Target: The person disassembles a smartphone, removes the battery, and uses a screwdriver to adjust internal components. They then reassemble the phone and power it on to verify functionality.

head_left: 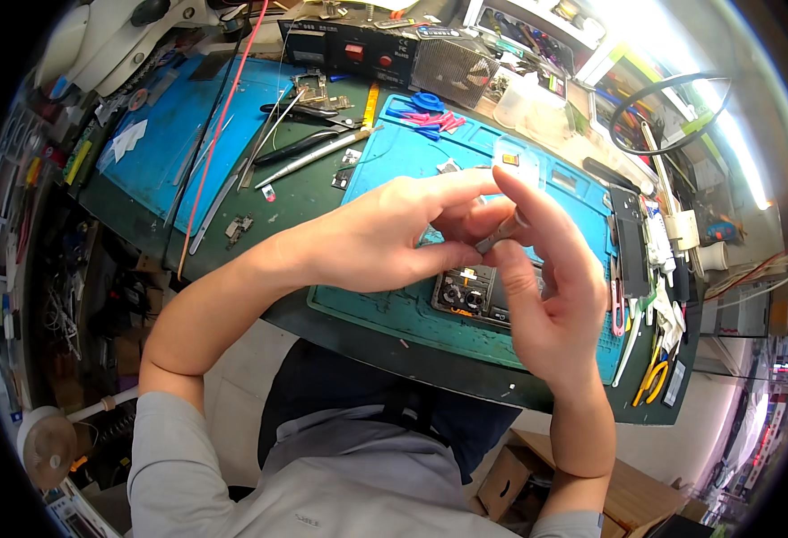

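My left hand [380,229] and my right hand [560,296] meet above the blue work mat [367,314], with fingers curled and thumbs close together. Pinched between their fingertips is a small, slim greyish piece [500,231]; its kind cannot be made out, and fingers cover part of it. Right below the hands lies an opened smartphone [465,294] with its round camera modules and inner parts exposed. My right hand hides part of it. Beyond the fingers, a small clear container [518,160] with a gold-coloured chip stands on the mat.
Blue and pink pointed pieces [434,121] lie at the mat's far edge. A black bench device [349,52] stands behind. Pliers [309,143] and tweezers [214,215] lie to the left, near a second blue mat [161,179]. Yellow-handled pliers [652,381] and other tools line the right edge.
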Motion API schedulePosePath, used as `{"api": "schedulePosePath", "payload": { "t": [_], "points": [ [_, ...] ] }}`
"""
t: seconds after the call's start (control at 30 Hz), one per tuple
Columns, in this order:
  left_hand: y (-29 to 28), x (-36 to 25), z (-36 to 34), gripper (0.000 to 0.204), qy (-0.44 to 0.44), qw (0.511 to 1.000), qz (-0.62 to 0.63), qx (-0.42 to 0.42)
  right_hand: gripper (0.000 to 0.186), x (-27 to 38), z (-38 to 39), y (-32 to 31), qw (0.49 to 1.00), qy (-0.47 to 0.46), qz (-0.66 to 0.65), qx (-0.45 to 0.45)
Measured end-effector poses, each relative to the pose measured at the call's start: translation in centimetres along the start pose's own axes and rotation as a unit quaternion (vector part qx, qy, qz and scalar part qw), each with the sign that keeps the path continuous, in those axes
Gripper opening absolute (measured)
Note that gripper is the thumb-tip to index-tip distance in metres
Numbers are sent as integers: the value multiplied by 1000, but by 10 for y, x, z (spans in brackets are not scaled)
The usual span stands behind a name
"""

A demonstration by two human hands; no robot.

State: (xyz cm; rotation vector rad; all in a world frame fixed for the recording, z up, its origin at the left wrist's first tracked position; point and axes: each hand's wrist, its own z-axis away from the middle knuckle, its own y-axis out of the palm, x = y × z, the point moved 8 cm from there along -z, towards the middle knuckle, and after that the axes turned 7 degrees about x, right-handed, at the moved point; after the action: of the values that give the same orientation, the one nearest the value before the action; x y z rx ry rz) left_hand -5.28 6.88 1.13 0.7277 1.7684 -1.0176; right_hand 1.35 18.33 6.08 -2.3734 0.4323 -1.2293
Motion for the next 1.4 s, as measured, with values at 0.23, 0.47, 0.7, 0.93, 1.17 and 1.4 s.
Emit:
{"api": "schedulePosePath", "payload": {
  "t": [0.23, 0.47, 0.7, 0.93, 1.17, 1.4],
  "points": [
    [4, -7, 0, 55, 9, 995, -96, -22, 52, -5, 2, 3, 1000, 14, 20, 19],
    [3, -6, 0, 39, -4, 989, -140, -35, 50, 5, 0, 1, 991, -51, 127, 4],
    [0, 3, 9, 24, 28, 978, -205, -31, 49, 0, 4, -16, 997, -53, 44, -44],
    [-12, -3, -4, 11, 58, 954, -273, -106, 50, 1, 16, -67, 984, -21, 44, -171],
    [-13, 8, -69, 16, 83, 890, -438, -96, 38, -16, 60, -124, 949, 210, 163, -169],
    [-11, 14, -78, 18, 101, 862, -481, -120, 44, -56, 128, -112, 935, 263, 236, -25]
  ]
}}
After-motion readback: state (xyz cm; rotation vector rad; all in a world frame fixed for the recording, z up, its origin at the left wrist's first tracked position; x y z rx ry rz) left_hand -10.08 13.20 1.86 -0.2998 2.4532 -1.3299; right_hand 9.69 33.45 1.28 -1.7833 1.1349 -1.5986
